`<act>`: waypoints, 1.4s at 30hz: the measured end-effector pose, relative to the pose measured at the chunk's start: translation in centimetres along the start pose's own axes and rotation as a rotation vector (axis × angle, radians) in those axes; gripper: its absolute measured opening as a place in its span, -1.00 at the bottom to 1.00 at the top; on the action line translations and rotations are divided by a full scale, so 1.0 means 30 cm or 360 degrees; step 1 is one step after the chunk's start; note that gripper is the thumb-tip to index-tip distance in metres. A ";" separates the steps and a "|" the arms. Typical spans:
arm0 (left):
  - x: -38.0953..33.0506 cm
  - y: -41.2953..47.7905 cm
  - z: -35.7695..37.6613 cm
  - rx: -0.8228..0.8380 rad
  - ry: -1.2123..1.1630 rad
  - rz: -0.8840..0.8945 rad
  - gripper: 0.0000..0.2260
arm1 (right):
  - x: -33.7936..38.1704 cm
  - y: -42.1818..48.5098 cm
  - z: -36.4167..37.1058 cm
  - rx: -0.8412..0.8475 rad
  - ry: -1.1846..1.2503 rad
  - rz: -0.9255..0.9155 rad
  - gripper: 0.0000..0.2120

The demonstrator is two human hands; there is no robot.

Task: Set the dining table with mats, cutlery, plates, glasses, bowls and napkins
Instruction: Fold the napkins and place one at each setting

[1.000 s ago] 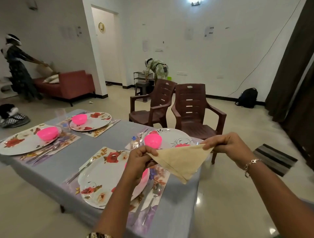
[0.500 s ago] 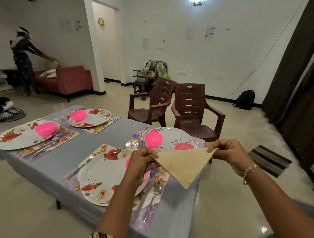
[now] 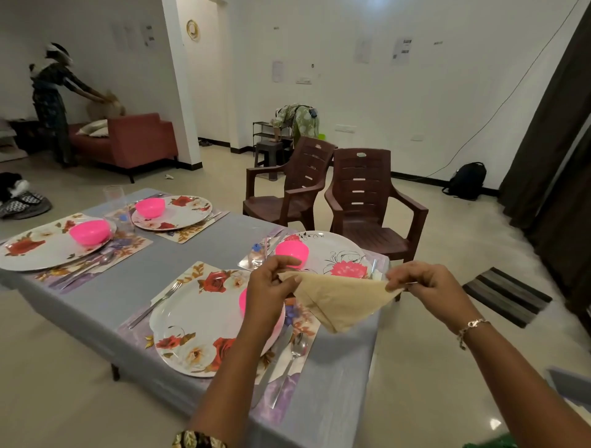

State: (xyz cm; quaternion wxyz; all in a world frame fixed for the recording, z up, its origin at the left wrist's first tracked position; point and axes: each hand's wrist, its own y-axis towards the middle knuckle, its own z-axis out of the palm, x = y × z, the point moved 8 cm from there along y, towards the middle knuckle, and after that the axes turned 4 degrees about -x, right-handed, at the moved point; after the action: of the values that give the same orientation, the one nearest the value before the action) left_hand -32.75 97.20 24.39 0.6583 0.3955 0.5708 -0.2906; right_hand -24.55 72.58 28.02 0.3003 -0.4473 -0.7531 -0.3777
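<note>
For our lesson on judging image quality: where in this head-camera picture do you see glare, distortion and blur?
Head view: the lamp at the top edge blows out white, and glare spots shine on the glossy floor; wide-angle distortion slants the curtain at the right edge; the napkin, left hand and right hand look sharp, the distant person by the sofa soft.

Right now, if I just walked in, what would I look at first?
First, the cream napkin, folded into a triangle and stretched between the left hand and right hand above the table's near right corner. Next, the bright pink bowls, one sitting on each flowered plate on the grey table. Two brown chairs stand just beyond it.
</note>
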 end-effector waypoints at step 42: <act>0.336 -0.166 -0.004 0.0094 0.0058 -0.0756 -0.84 | -0.194 -0.091 0.455 0.0268 0.1038 0.0990 -0.89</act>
State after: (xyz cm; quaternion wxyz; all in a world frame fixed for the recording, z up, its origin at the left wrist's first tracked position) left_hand -35.17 95.43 13.55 0.5492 0.2744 0.6508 -0.4467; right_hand -26.13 80.55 15.30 0.6561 -0.4840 -0.4771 -0.3281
